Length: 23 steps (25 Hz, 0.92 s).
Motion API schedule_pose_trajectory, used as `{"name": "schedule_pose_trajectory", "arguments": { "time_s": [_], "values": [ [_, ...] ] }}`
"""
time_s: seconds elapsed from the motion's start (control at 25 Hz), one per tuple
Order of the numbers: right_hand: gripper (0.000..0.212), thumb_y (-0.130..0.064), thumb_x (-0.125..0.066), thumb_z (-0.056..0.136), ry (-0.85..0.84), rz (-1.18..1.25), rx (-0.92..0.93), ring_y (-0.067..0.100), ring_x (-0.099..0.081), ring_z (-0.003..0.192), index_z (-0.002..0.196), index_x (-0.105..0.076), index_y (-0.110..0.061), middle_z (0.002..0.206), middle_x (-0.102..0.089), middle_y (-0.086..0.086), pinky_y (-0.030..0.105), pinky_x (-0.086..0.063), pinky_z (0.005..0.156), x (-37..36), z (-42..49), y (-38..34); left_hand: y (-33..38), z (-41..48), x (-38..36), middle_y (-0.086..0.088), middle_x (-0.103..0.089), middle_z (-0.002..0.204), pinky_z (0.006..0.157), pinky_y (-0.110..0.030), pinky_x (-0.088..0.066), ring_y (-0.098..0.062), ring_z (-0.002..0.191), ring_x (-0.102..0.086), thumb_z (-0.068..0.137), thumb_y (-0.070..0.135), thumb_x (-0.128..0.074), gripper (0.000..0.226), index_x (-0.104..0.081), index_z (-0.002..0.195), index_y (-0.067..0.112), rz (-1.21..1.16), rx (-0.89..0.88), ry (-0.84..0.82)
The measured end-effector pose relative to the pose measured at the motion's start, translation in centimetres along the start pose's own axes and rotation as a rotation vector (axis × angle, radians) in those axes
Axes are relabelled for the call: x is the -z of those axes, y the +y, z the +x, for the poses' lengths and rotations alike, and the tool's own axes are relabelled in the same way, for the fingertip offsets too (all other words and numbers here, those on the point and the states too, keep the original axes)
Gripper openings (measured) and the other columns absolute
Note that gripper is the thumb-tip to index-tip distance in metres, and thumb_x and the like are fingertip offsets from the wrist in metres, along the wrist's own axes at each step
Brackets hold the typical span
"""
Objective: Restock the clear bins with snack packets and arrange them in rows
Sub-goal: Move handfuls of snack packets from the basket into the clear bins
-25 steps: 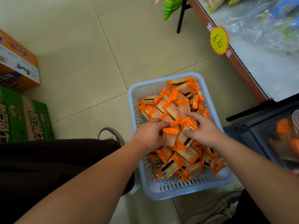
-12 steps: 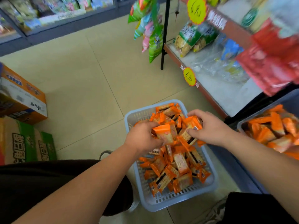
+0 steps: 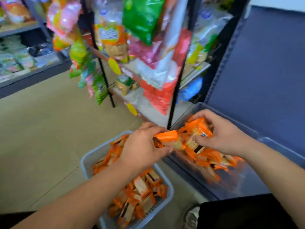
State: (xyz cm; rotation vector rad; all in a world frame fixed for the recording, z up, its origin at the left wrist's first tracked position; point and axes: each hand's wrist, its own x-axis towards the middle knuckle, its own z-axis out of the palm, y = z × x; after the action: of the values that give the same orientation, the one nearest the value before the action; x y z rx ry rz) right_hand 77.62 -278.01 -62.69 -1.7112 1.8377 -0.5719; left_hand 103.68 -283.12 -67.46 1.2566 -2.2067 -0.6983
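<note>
The step in hand seems to be the carrying over: snack packets go from the basket (image 3: 85,162) on the floor, below the left fingers, into the clear bin (image 3: 239,125), which stands under and beyond the right fingers. Both hold loose orange packets, the basket heap (image 3: 142,189) and the bin heap (image 3: 212,161), and I see no row in the bin yet. The next move, as I judge it, calls for lowering both handfuls into the bin and then setting the packets side by side so that rows begin. A loose hold may let some fall between the two containers.

The left hand (image 3: 142,149) has its fingers (image 3: 153,129) curled, and with the thumb it pinches a few packets (image 3: 166,138). These stick out to the right of the fingertips, about over the gap between basket and bin. The right hand (image 3: 229,138) has its fingers (image 3: 203,115) bent over the top of a thicker bundle (image 3: 198,129), with the thumb pressed on its near side. This bundle is over the bin, close above the heap.
</note>
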Motion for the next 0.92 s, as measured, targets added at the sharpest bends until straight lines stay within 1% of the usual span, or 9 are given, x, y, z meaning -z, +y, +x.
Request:
{"name": "schedule_pose_trajectory", "arguments": {
  "time_s": [0.16,0.4,0.48,0.56,0.6,0.68,0.76,0.84,0.92],
  "values": [
    [0.047,-0.028,-0.084,0.081,0.14,0.051,-0.198,0.015,-0.057,0.072,0.116,-0.054,-0.036,0.084,-0.062,0.001,0.032,-0.049,0.071,3.0,-1.0,6.6,5.0,6.1,-5.5,0.013,-0.063,0.111,0.085,-0.036,-0.056,-0.015,0.1,-0.067,0.065,0.056,-0.079,0.053,-0.074,0.114,0.036,0.064,-0.09,-0.069],
    [0.052,-0.038,-0.083,0.081,0.177,0.127,-0.506,0.009,-0.06,0.076,0.122,-0.051,-0.031,0.089,-0.062,-0.005,0.026,-0.046,0.061,2.9,1.7,14.5,7.6,11.9,-14.4,0.013,-0.058,0.129,0.091,-0.035,-0.053,-0.017,0.117,-0.063,0.076,0.058,-0.08,0.056,-0.065,0.128,0.043,0.221,-0.081,-0.159],
    [0.057,-0.04,-0.08,0.083,0.221,0.192,-0.549,0.017,-0.066,0.091,0.132,-0.051,-0.032,0.101,-0.066,-0.002,0.031,-0.054,0.075,2.8,2.6,15.8,8.2,13.5,-16.0,0.012,-0.051,0.139,0.094,-0.037,-0.051,-0.02,0.124,-0.059,0.078,0.059,-0.079,0.063,-0.057,0.135,0.042,0.286,-0.089,-0.152],
    [0.061,-0.035,-0.071,0.089,0.276,0.257,-0.583,0.025,-0.066,0.111,0.146,-0.049,-0.031,0.125,-0.065,0.002,0.038,-0.056,0.095,3.1,3.2,16.5,8.2,14.4,-17.1,0.008,-0.036,0.159,0.109,-0.04,-0.047,-0.022,0.142,-0.045,0.076,0.055,-0.083,0.08,-0.048,0.146,0.04,0.265,-0.082,-0.229],
    [0.06,-0.033,-0.066,0.093,0.296,0.246,-0.599,0.026,-0.065,0.114,0.149,-0.048,-0.029,0.133,-0.063,0.003,0.039,-0.055,0.098,3.3,3.3,16.6,8.0,14.4,-17.4,0.006,-0.024,0.167,0.117,-0.043,-0.04,-0.023,0.151,-0.033,0.074,0.055,-0.086,0.091,-0.042,0.152,0.041,0.234,-0.081,-0.293],
    [0.053,-0.033,-0.06,0.097,0.322,0.209,-0.614,0.027,-0.065,0.111,0.149,-0.05,-0.026,0.133,-0.064,0.005,0.035,-0.054,0.095,3.7,3.2,16.8,7.3,13.3,-17.9,0.01,0.002,0.174,0.127,-0.044,-0.023,-0.022,0.16,-0.007,0.068,0.056,-0.09,0.116,-0.022,0.161,0.046,0.165,-0.068,-0.447],
    [0.047,-0.038,-0.061,0.097,0.283,0.176,-0.597,0.025,-0.065,0.114,0.142,-0.058,-0.025,0.13,-0.066,0.004,0.033,-0.052,0.097,3.7,2.9,16.4,6.4,11.6,-18.0,0.016,0.019,0.172,0.127,-0.041,-0.017,-0.015,0.161,0.007,0.064,0.061,-0.092,0.133,-0.002,0.162,0.052,0.08,-0.067,-0.54],
    [0.044,-0.044,-0.065,0.095,0.191,0.125,-0.571,0.022,-0.063,0.117,0.134,-0.065,-0.024,0.128,-0.068,0.002,0.031,-0.05,0.097,3.4,2.6,16.0,5.9,10.3,-17.5,0.02,0.019,0.171,0.126,-0.036,-0.02,-0.007,0.159,0.007,0.067,0.063,-0.089,0.132,0.002,0.162,0.052,-0.035,-0.08,-0.499],
    [0.046,-0.05,-0.066,0.091,0.166,0.053,-0.573,0.022,-0.063,0.117,0.13,-0.067,-0.026,0.123,-0.069,-0.001,0.033,-0.052,0.095,3.3,2.1,15.4,5.3,9.4,-17.0,0.012,-0.002,0.174,0.122,-0.029,-0.027,-0.005,0.158,-0.01,0.079,0.061,-0.08,0.11,-0.014,0.165,0.043,-0.03,-0.12,-0.336]
  ]
}}
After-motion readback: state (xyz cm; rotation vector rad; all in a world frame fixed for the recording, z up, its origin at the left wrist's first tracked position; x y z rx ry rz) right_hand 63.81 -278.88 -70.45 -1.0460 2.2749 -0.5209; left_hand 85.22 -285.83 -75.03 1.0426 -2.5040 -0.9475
